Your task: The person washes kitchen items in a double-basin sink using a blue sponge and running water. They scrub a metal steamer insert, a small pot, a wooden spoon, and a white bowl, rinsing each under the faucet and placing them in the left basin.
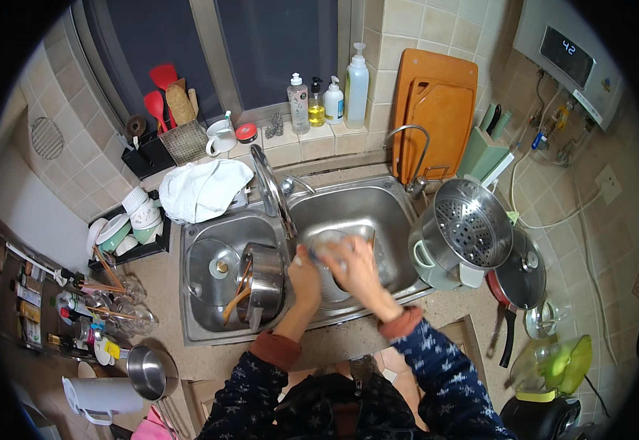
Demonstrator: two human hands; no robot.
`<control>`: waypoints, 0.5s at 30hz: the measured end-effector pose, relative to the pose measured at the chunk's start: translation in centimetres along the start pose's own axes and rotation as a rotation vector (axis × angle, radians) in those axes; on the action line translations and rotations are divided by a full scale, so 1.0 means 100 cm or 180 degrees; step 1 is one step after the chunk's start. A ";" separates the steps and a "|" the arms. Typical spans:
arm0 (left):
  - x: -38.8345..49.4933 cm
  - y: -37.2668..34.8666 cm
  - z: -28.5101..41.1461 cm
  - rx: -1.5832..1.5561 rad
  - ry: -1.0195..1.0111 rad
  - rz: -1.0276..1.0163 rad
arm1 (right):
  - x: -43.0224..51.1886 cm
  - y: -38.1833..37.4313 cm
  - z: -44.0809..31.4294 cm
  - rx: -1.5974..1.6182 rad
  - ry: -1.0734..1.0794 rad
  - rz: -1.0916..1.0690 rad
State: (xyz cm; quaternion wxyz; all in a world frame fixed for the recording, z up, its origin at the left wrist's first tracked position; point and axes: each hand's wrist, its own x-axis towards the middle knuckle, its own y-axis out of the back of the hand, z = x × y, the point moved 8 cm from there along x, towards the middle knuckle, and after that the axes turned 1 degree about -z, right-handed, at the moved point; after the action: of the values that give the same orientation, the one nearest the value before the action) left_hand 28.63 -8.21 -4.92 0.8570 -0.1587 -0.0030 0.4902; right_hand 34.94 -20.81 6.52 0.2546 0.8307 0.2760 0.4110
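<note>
Both hands are over the right sink basin [391,203], beneath the curved chrome faucet [271,190]. My left hand [304,279] is curled at the near left, its thumb up against a blurred, translucent rounded item [327,242]. Over that item's right side reaches my right hand [355,269], fingers bent and smeared by motion; whether it grips anything is unclear. Below and between the hands, a pale ribbed vessel [333,291] shows in the basin, partly hidden. In the left basin a steel pot [267,280] lies tipped on its side beside a clear glass lid [201,275].
A steamer pot [462,236] stands at the right basin's edge, near a lidded frying pan [520,275]. Orange cutting boards [437,110] lean behind. Pump bottles [356,91] line the sill. Leftward are a white towel [204,190], a dish rack [132,242] and a saucepan [151,371].
</note>
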 end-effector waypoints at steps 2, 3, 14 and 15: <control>0.005 0.001 -0.008 -0.0666 0.0418 0.0300 | -0.029 0.010 -0.010 -0.0046 0.0170 0.0212; 0.006 0.004 -0.013 -0.0859 0.0691 0.0586 | -0.042 0.016 -0.009 -0.0101 0.0099 0.0423; -0.091 -0.033 0.096 0.2384 -0.3634 -0.1586 | -0.058 -0.027 0.127 0.3906 -0.4069 -0.1961; -0.096 -0.036 0.095 0.2728 -0.3788 -0.1726 | -0.055 -0.023 0.120 0.4265 -0.3968 -0.1981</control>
State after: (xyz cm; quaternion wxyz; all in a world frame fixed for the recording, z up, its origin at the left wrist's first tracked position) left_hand 25.13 -15.42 6.53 0.7876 0.4820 -0.3112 0.2247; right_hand 41.44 -25.19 -4.32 -0.0739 0.7622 0.4762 -0.4323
